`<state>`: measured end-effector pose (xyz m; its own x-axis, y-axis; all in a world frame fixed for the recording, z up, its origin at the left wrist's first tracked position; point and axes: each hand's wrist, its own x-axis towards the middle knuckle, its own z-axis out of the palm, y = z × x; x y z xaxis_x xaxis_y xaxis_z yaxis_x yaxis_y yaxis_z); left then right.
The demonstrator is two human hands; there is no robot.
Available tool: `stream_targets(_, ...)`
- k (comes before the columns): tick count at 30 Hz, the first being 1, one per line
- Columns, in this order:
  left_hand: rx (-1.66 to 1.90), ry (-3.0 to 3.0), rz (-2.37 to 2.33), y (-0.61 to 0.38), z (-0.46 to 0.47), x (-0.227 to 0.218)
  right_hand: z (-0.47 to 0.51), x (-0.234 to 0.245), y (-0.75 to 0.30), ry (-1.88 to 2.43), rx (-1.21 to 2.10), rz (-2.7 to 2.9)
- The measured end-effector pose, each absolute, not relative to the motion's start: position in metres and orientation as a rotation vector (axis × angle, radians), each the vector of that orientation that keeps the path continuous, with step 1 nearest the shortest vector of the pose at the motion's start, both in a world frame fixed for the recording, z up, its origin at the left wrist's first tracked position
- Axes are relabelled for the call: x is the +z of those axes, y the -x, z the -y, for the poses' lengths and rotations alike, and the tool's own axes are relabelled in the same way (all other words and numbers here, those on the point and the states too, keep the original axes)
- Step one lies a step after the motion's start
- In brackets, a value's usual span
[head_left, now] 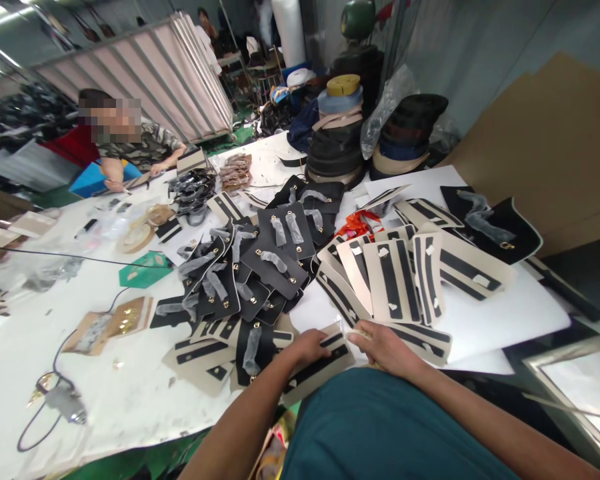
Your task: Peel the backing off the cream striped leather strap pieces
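Bent over a crowded worktop (pixel 145 393), a person in dark green clothing (pixel 380 427) grips a beige panel (pixel 325 368) with the left hand (pixel 313 345), its fingers closed narrowly on the upper edge. The panel, striped with black strips, lies tilted at the lower center of the frame, just above the person's lap. The right hand (pixel 380 343) is curled at the panel's right end, thumb toward it and fingers folded beneath; whether it pinches the panel or some small piece cannot be told.

Just beyond the hands, more striped beige pieces (pixel 375 267) fan across a white sheet (pixel 510 333) at center right, several bearing small white patches. Left of them, at the center of the frame, black pieces (pixel 250 263) with plastic-wrapped handles and gold-colored fittings lie heaped. Between the piles and the rolls of strap (pixel 340 103) at upper center sits an orange-red wrapper (pixel 360 225), its markings too small to read. At upper left, a co-worker (pixel 140 147) in a camouflage-patterned top leans over the worktop's far edge, both arms resting near it.
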<state>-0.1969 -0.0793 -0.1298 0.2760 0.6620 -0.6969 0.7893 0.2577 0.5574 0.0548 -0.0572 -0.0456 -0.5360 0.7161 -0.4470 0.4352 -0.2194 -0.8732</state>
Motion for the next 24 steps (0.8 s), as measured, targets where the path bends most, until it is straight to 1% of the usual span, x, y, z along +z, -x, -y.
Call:
stream_targets(3, 0.025, -1.396, -1.473, 0.209, 0.083, -0.106, 0.053, -0.046, -0.052, 1.339, 1.835, 1.858)
stream_targets(7, 0.370, -1.128, -1.429, 0.211, 0.089, -0.069, 0.046, -0.048, -0.045, 1.276, 1.845, 1.906)
stream_targets(9, 0.453, -1.024, -1.401, 0.204, 0.092, -0.055, 0.043, -0.048, -0.041, 1.239, 1.843, 1.906)
stream_targets(15, 0.693, -1.123, -1.456, 0.180, 0.092, -0.030, 0.038, -0.048, -0.037, 1.185, 1.863, 1.832)
stream_targets(17, 0.735, -1.139, -1.433, 0.175, 0.093, -0.025, 0.036, -0.047, -0.040, 1.211, 1.863, 1.807)
stream_targets(20, 0.678, -1.103, -1.403, 0.168, 0.094, -0.018, 0.035, -0.047, -0.044, 1.222, 1.849, 1.798)
stream_targets(24, 0.616, -1.143, -1.453, 0.156, 0.091, -0.015, 0.035, -0.046, -0.050, 1.241, 1.749, 1.876)
